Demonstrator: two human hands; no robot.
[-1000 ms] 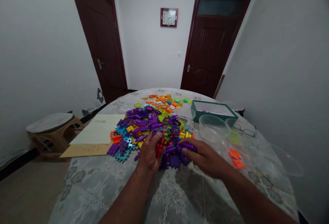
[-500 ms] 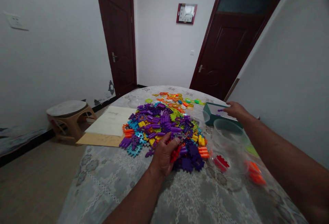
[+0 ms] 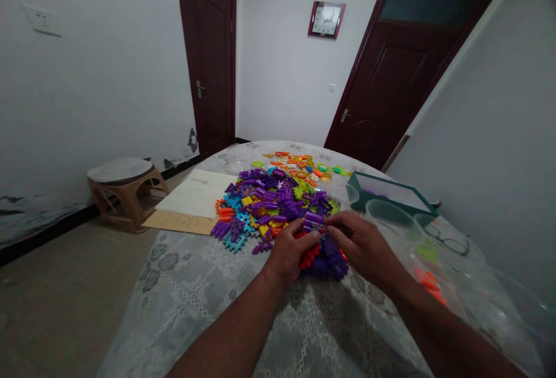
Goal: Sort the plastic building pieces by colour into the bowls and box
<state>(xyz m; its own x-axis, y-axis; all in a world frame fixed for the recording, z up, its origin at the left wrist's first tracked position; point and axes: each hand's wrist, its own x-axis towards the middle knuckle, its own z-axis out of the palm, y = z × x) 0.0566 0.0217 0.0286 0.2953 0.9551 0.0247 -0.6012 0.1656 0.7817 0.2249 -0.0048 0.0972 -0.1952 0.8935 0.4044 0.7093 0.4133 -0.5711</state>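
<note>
My left hand [image 3: 287, 252] is closed around interlocking plastic building pieces; a red notched piece [image 3: 310, 257] shows under its thumb, with a grey edge above it. Close against it, my right hand [image 3: 362, 246] is closed, its fingertips pinched together at the pieces' right side. What lies between those fingertips is too small to make out. Behind both hands spreads a heap of building pieces [image 3: 284, 195], mostly purple with blue, yellow and orange ones. Dark purple pieces [image 3: 332, 262] lie beneath the hands.
A green-rimmed box [image 3: 393, 193] with some purple inside stands at the right. Near it are clear plastic tubs [image 3: 393, 221], orange pieces [image 3: 430, 285] and glasses [image 3: 454, 245]. Paper sheets [image 3: 200, 193] lie left on the patterned tablecloth [image 3: 191, 297]. A stool [image 3: 125, 190] stands beyond.
My right hand has moved left from above the green-rimmed box, where a purple piece showed at its fingers, to meet my left hand. My left hand still holds the building pieces. The view has shifted slightly.
</note>
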